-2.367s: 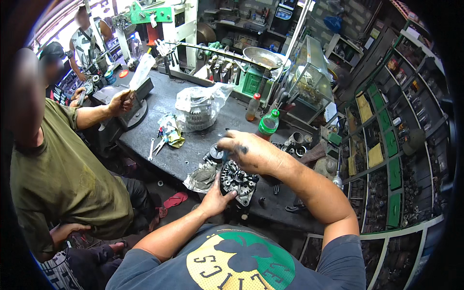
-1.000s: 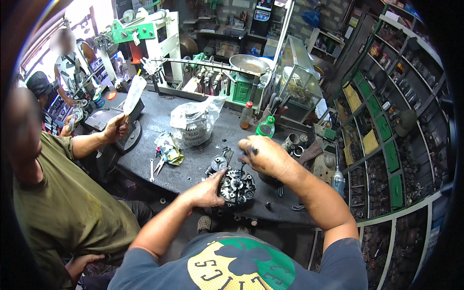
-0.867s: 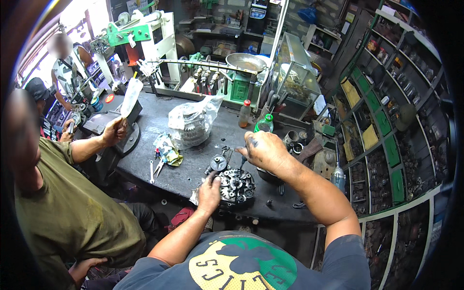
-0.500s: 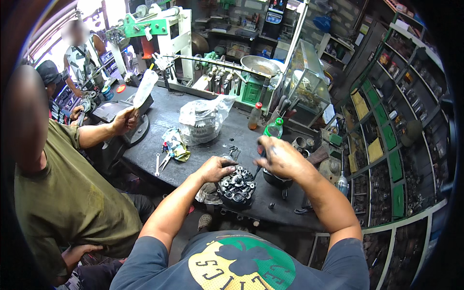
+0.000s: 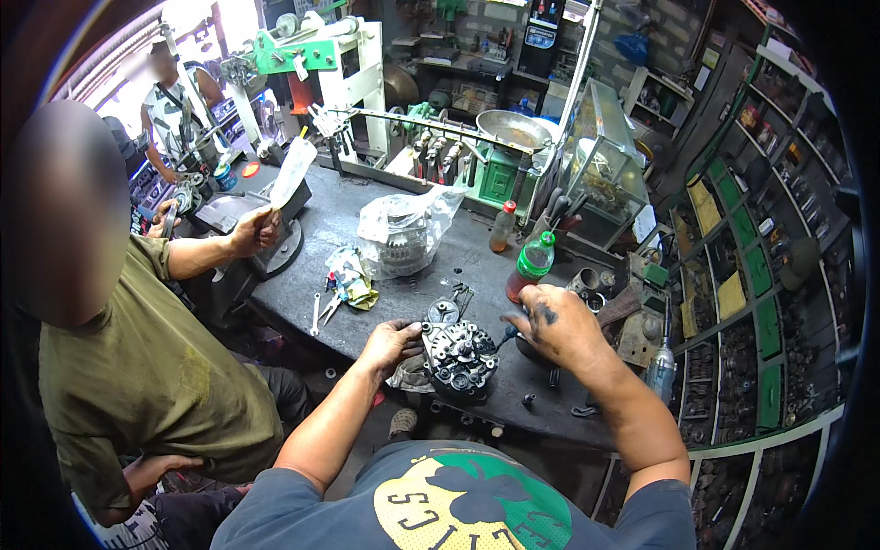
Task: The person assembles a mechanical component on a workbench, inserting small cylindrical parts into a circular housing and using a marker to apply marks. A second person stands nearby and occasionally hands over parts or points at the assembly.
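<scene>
A round black-and-silver alternator point(image 5: 461, 357) stands near the bench's front edge, its inner parts facing up. My left hand point(image 5: 390, 346) grips its left rim, thumb and fingers closed. To its right, my right hand point(image 5: 557, 323) is closed on a dark slim tool point(image 5: 510, 333) that points toward the alternator's right side; its kind is mostly hidden by the hand. A round metal part point(image 5: 444, 312) lies just behind the alternator. Beyond my right hand stands a green-capped bottle point(image 5: 532, 264) with dark red liquid.
A plastic-wrapped metal unit point(image 5: 401, 240) sits mid-bench, with a wrench point(image 5: 315, 313) and a crumpled packet point(image 5: 353, 280) to its left. A red-capped bottle point(image 5: 502, 225) stands behind. A person in an olive shirt point(image 5: 156, 367) at left holds a clear plastic bag point(image 5: 291, 174). Parts shelves point(image 5: 733, 284) line the right.
The whole view has shifted slightly, with things appearing further right. My right hand has come lower, away from the green-capped bottle, which shows more. My left hand stays at the alternator's rim.
</scene>
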`<state>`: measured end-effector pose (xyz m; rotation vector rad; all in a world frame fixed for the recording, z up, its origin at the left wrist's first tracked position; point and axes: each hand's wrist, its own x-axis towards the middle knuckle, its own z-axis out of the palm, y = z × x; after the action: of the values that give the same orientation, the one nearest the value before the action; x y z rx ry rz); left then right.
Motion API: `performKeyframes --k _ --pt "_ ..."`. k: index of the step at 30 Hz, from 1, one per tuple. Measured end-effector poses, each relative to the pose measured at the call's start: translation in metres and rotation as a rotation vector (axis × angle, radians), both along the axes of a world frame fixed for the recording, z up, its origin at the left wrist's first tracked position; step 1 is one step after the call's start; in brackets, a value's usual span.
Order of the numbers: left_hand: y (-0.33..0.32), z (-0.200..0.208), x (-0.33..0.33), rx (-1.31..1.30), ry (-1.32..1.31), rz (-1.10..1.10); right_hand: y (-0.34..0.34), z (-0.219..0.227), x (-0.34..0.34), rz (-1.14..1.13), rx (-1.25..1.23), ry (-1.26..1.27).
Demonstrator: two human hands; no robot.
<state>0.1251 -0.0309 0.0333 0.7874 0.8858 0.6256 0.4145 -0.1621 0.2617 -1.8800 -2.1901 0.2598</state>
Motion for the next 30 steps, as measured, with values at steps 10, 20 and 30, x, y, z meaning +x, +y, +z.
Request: performKeyframes --k 10,20,30 --pt "0.006 0.008 0.009 0.539 0.322 0.199 -0.002 0.011 -0.006 -0.151 -0.122 -0.056" --pt "-0.021 0.061 0.007 1.437 0.667 -0.689 0.001 -0.014 -0.001 -0.056 0.161 -0.179" --pt "-0.023 0.054 0.009 1.447 0.611 -0.654 -0.001 0.0 -0.007 -0.109 -0.011 -0.232"
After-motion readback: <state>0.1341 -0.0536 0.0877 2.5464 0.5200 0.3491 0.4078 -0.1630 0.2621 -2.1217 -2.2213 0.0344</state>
